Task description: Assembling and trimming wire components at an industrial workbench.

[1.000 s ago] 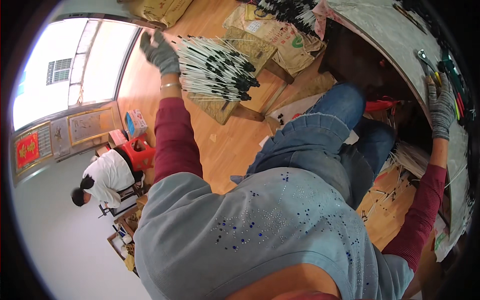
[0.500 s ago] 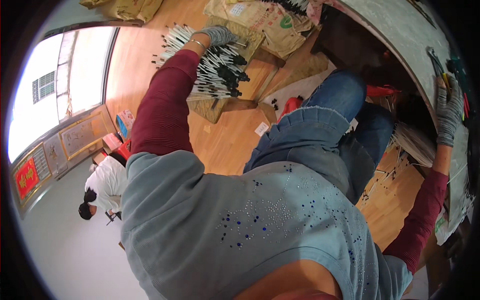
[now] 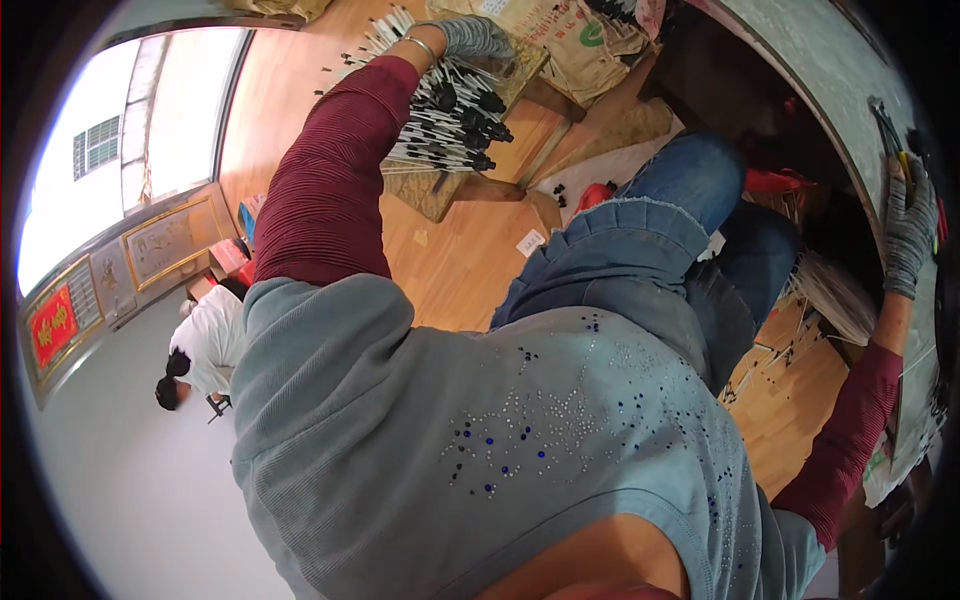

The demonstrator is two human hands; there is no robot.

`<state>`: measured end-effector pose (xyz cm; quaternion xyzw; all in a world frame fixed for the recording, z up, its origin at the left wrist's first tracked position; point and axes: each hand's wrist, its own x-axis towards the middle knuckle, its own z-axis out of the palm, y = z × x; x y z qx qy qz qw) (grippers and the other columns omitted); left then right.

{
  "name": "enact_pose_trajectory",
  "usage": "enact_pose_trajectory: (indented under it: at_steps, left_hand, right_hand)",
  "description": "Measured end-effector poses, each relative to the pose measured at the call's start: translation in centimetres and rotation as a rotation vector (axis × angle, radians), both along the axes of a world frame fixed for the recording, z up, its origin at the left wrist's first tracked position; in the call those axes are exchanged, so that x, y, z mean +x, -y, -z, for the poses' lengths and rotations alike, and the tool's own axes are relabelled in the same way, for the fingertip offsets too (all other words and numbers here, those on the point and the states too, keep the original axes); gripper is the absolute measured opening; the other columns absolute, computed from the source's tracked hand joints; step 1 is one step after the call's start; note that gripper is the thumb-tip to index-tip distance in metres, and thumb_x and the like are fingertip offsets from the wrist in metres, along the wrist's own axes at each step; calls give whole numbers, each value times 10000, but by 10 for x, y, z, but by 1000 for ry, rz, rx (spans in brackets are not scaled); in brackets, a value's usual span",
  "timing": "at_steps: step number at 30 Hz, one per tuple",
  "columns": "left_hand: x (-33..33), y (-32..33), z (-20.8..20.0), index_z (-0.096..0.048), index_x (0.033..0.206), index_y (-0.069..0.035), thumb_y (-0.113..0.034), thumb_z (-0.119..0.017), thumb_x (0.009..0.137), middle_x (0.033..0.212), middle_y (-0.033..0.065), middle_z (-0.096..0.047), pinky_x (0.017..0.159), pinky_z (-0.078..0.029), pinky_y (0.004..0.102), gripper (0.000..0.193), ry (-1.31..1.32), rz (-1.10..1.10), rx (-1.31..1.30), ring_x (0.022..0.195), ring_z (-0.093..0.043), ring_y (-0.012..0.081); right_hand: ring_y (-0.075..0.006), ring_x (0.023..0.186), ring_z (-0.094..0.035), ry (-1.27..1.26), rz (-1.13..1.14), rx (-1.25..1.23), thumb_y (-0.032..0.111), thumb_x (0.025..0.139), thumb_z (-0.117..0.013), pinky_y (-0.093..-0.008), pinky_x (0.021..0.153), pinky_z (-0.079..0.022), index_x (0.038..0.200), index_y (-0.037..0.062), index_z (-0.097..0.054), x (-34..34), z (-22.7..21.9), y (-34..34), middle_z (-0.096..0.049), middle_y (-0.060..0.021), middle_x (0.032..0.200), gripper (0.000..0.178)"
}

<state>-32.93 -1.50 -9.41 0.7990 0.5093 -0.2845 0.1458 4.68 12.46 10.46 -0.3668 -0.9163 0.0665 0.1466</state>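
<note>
My left hand (image 3: 470, 35), in a grey knit glove with a bangle at the wrist, reaches far out and lies on a pile of thin white rods with black tips (image 3: 450, 120) stacked on a flat cardboard sheet (image 3: 520, 140) on the wooden floor. Its fingers curl over the top of the pile; whether they grip any rods is hidden. My right hand (image 3: 908, 235), also gloved, rests flat with fingers stretched against the edge of a pale worktable (image 3: 830, 90). Hand tools (image 3: 885, 120) lie just beyond its fingertips. My grey top and blue jeans fill the middle.
Brown paper sacks and cardboard (image 3: 575, 45) lie beyond the rod pile. A small red object (image 3: 597, 193) sits on the floor by my knee. More white rods (image 3: 835, 295) lie under the table. Another person in a white shirt (image 3: 205, 345) sits at the left by a window.
My left hand has swung from the pile's left end across to its far top side and settled on the rods. My right hand has stayed at the table edge.
</note>
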Motion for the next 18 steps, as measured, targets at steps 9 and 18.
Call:
enact_pose_trajectory:
  at_steps: [9,18]
  left_hand:
    - [-13,17,6,-501,1031,-137,-193,-403,793,936,91,-562,709,-426,309,263,336,-653,510,819,-546,232]
    - [63,-16,9,-577,888,-56,-309,-385,772,938,158,-547,701,-415,394,339,-57,-870,248,855,-532,292]
  right_hand:
    - [-239,849,-525,-106,28,212,267,766,-531,-317,743,-407,974,44,-515,35,20,-43,-545,-127,917,305]
    - [-289,723,-499,-222,72,419,348,702,-538,-375,641,-395,824,49,-503,99,70,-107,-505,-120,747,325]
